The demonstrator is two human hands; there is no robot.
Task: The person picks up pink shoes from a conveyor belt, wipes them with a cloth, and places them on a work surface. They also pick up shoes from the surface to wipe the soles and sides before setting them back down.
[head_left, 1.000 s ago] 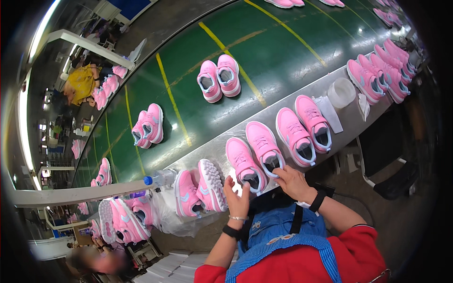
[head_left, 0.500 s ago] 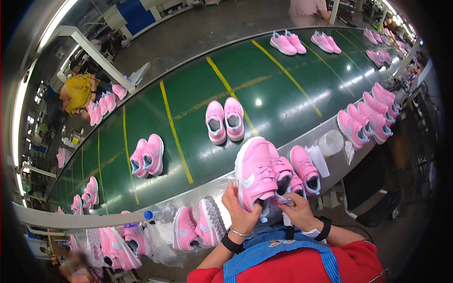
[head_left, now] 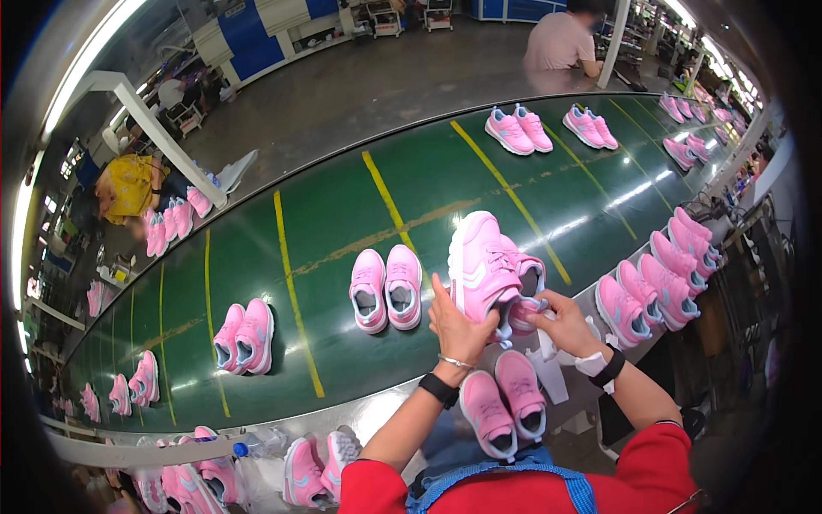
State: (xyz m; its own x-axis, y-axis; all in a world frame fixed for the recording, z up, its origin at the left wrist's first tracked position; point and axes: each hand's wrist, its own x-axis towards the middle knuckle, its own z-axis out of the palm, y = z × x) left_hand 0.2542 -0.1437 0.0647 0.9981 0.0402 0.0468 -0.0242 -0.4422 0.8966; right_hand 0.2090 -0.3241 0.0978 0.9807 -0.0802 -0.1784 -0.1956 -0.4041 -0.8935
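Note:
My left hand (head_left: 462, 330) is closed round the heel of a pink sneaker (head_left: 482, 265) with a white sole and a pale chevron on its side. Beside it, a second pink sneaker (head_left: 533, 276) is gripped at its light blue heel by my right hand (head_left: 565, 327). Both shoes are raised toe-up, side by side, at the near side of the green conveyor belt (head_left: 334, 270). Just below my hands, close to my body, another pair of pink sneakers (head_left: 488, 409) rests on the near ledge. To the left of my hands, a matching pair (head_left: 402, 287) stands on the belt.
More pink pairs (head_left: 254, 336) sit along the belt between yellow lines. Several sneakers (head_left: 655, 287) line the ledge at right; others (head_left: 301, 471) lie at lower left near a blue-capped bottle (head_left: 241, 449). Co-workers (head_left: 556, 41) are across the belt.
My hands have carried the two sneakers forward, away from my body and over the belt's near side. The pair by my body is now uncovered. Belt pairs appear lower and farther left as the view shifts.

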